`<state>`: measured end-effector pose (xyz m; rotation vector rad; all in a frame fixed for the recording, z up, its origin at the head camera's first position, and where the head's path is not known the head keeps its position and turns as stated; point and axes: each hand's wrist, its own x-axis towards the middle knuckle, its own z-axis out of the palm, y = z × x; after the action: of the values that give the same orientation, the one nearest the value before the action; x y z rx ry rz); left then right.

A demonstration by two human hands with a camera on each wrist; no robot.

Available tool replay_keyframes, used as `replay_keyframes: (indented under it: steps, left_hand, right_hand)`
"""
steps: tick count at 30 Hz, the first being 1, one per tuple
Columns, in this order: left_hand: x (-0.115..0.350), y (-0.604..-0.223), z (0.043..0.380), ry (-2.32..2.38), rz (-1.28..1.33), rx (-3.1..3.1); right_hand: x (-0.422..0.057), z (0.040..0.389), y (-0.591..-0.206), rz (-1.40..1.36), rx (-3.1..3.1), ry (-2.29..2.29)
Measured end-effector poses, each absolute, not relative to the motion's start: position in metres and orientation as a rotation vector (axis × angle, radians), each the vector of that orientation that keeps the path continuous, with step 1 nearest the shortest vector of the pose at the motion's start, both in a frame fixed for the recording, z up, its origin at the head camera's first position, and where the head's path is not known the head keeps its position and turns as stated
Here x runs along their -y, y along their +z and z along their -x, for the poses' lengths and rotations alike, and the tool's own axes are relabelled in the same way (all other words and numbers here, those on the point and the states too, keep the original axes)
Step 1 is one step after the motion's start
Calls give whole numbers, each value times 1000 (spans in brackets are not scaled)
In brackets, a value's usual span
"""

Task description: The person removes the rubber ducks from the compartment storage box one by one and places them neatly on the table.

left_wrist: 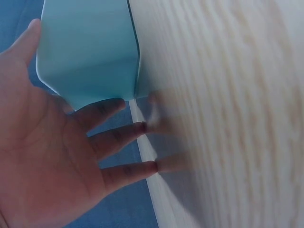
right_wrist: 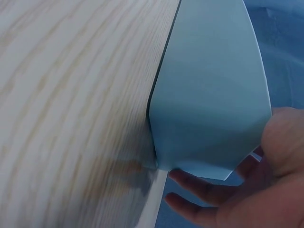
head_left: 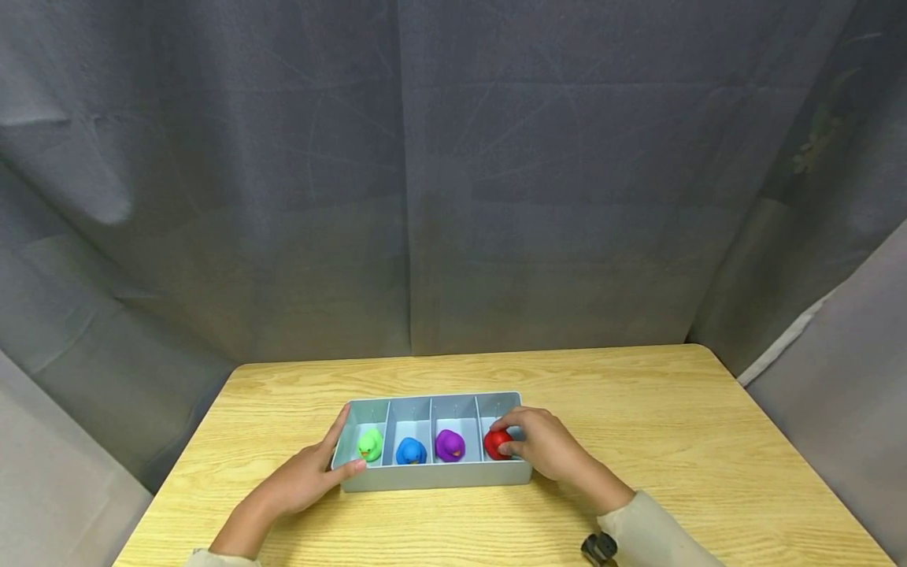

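A grey-blue divided box (head_left: 439, 476) stands on the table, a rubber duck in each compartment. From left to right these are a green duck (head_left: 370, 444), a blue duck (head_left: 412, 451), a purple duck (head_left: 449, 446) and a red duck (head_left: 498, 445). My right hand (head_left: 549, 445) reaches over the box's right end, thumb and fingers pinching the red duck. At the other end, my left hand (head_left: 305, 476) rests against the box, thumb on the front rim. In the left wrist view its fingers (left_wrist: 116, 138) are spread and fairly straight, tips near the tabletop.
The pale wood table (head_left: 638, 417) has rounded far corners. Grey cloth curtains (head_left: 453, 197) hang behind it and along both sides. A black device (head_left: 599, 547) sits at the right sleeve cuff.
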<state>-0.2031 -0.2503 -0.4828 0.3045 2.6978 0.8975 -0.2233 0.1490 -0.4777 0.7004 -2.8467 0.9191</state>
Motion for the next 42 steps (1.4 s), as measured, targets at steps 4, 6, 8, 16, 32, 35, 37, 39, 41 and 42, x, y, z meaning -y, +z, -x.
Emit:
replay_keyframes:
  steps: [4, 6, 8, 16, 32, 35, 37, 39, 41, 42]
  left_hand:
    - [251, -484, 204, 893, -306, -2700]
    - [251, -484, 204, 893, -305, -2700]
    - [251, -484, 204, 894, -303, -2700]
    - [250, -483, 203, 897, -291, -2694]
    - [250, -484, 203, 904, -294, -2692]
    - [250, -483, 203, 903, -291, -2690]
    - [250, -483, 203, 901, -293, -2691]
    - [250, -483, 203, 900, -295, -2693]
    - [250, -483, 203, 901, -299, -2694]
    - [250, -483, 203, 902, -300, -2694]
  right_hand:
    - [-148, 223, -477, -690, 2853, 928]
    - [-148, 224, -477, -691, 2855, 925]
    - [-149, 224, -477, -700, 2855, 924]
    - [-153, 224, -474, -737, 2836, 922]
    - [-156, 223, -461, -718, 2852, 956]
    - [-157, 223, -459, -737, 2837, 956]
    - [-157, 223, -457, -751, 2821, 947]
    - [-158, 223, -456, -766, 2806, 946]
    - [-159, 223, -454, -775, 2797, 937]
    - [-160, 223, -453, -778, 2794, 945]
